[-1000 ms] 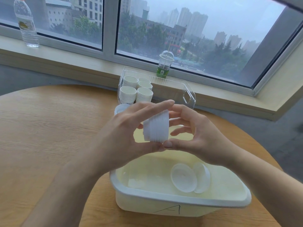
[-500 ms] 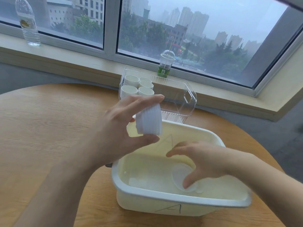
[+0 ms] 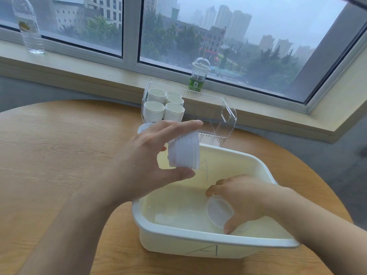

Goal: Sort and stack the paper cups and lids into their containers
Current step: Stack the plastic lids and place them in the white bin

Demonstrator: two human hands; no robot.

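My left hand holds a stack of white lids on its side, between thumb and fingers, above the far left corner of a cream tub marked A. My right hand is down inside the tub, fingers and thumb pinching a translucent lid off its floor. Behind the tub, a clear plastic container holds several stacks of white paper cups in its left part. Something white shows just behind my left hand.
The tub and container sit on a round wooden table whose edge curves at right. On the windowsill behind stand a domed plastic cup with green drink and a water bottle at far left.
My right hand left the lid stack, dropped into the tub and closed on a loose lid. My left hand kept the stack and shifted slightly left.
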